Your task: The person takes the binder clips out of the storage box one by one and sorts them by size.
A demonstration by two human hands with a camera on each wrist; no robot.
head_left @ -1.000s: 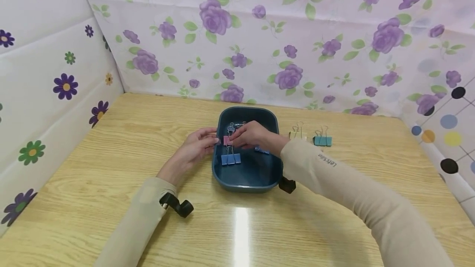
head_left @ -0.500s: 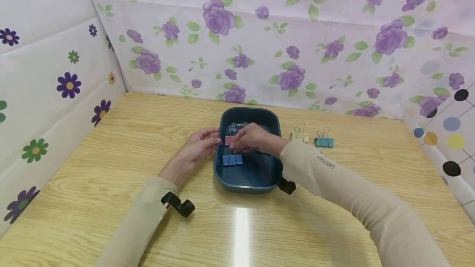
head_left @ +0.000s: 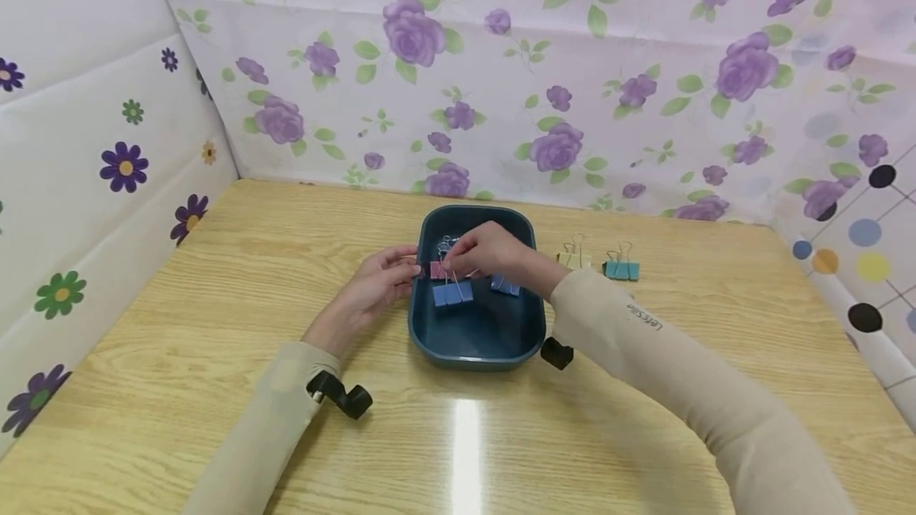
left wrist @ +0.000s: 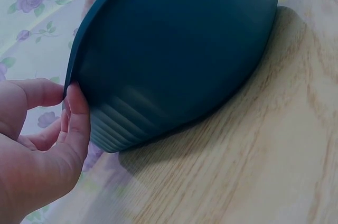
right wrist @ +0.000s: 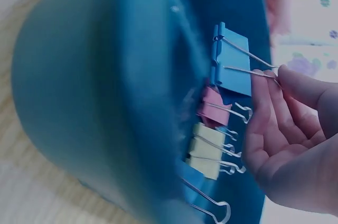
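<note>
A dark teal tray (head_left: 422,332) sits mid-table. My left hand (head_left: 409,264) holds its left rim; in the left wrist view the thumb and a finger (left wrist: 78,113) pinch the rim of the tray wall (left wrist: 174,60). My right hand (head_left: 454,264) reaches into the tray and pinches the wire handles of a blue binder clip (head_left: 452,292), which hangs below the fingers. A pink clip (head_left: 436,270) and a second blue clip (head_left: 505,285) lie inside. The right wrist view shows the blue clip (right wrist: 232,65), the pink clip (right wrist: 214,108) and a yellow clip (right wrist: 206,150) in a row beside my fingers (right wrist: 274,92).
On the wooden table (head_left: 215,300), right of the tray, stand a cream clip (head_left: 575,259) and a teal clip (head_left: 621,269). Flowered panels (head_left: 501,86) wall the table at the back and both sides.
My right hand has raised the blue clip a little off the tray floor and shifted right. The second blue clip now shows under my wrist. The left hand stays on the rim.
</note>
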